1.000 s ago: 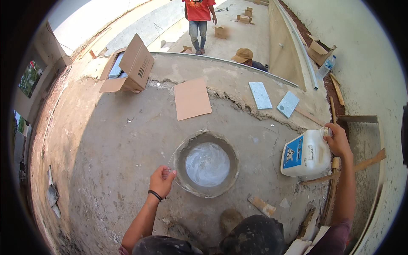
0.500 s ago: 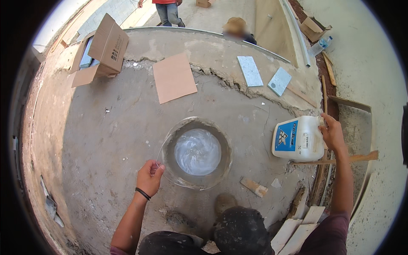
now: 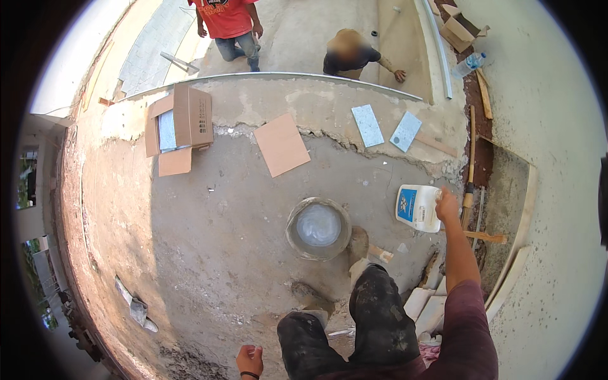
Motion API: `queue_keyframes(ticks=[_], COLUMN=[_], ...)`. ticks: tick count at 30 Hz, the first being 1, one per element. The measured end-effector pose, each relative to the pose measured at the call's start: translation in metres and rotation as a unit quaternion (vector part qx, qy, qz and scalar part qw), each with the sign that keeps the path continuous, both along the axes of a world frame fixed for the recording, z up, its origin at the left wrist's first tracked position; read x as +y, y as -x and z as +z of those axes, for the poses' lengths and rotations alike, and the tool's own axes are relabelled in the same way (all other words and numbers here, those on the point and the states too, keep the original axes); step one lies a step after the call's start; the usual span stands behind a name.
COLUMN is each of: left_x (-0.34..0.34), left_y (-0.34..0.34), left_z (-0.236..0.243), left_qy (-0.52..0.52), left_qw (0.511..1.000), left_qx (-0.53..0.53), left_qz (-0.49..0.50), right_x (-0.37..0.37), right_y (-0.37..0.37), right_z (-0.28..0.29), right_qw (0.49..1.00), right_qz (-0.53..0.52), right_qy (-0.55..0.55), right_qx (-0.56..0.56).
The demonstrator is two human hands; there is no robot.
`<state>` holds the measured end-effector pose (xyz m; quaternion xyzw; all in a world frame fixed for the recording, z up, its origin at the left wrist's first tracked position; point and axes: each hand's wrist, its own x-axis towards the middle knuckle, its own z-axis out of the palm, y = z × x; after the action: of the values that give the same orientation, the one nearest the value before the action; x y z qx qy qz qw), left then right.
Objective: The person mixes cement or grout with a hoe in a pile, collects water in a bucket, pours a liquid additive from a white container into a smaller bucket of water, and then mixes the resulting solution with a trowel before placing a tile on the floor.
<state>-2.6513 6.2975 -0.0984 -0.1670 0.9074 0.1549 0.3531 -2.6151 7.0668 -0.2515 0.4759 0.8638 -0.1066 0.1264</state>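
My right hand [image 3: 448,206] is closed round the handle end of a white plastic jug [image 3: 428,216] with a blue label, at the right. The jug lies tilted, its neck partly hidden by the hand. My left hand [image 3: 250,360] hangs low at the bottom edge beside my left knee, fingers curled in a loose fist, with nothing visible in it. In front of my feet stands a round grey bucket [image 3: 291,233] holding milky whitish liquid [image 3: 318,225]. Neither hand touches the bucket.
Two pale blue speckled tiles [image 3: 367,126] and a brown cardboard sheet [image 3: 282,145] lie ahead. An open cardboard box [image 3: 192,117] of tiles stands left. Beyond the ledge are a person in red [image 3: 223,20] and a crouching person [image 3: 345,60]. Wood strips [image 3: 484,236] line the right.
My left hand has let go of the bucket's wire handle and dropped back toward my knee. The view has risen and turned. My right hand stays on the jug; the people ahead show more fully.
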Motion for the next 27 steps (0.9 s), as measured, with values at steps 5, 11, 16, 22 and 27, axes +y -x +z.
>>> queue_keyframes(ticks=[5, 11, 16, 22, 27], left_x=[-0.08, 0.116, 0.371, 0.471, 0.486], left_y=[-0.054, 0.05, 0.192, 0.244, 0.239], left_z=[0.011, 0.053, 0.107, 0.114, 0.105], left_qy=[0.138, 0.157, -0.001, -0.069, -0.062], left_qw=[0.93, 0.964, 0.997, 0.994, 0.992], left_qx=[-0.138, -0.144, -0.071, -0.085, -0.108], left_qz=[-0.311, -0.161, -0.001, 0.011, -0.002], right_x=[0.01, 0.015, 0.018, 0.027, 0.038], right_y=[-0.008, 0.004, 0.008, 0.027, 0.046], right_z=[0.009, 0.009, 0.007, 0.014, 0.02], right_qw=[0.996, 0.98, 0.977, 0.949, 0.945], right_qz=[-0.021, -0.14, -0.146, -0.208, -0.183], right_qy=[0.06, 0.139, 0.151, 0.202, 0.22], right_qx=[0.059, 0.002, -0.045, -0.126, -0.159])
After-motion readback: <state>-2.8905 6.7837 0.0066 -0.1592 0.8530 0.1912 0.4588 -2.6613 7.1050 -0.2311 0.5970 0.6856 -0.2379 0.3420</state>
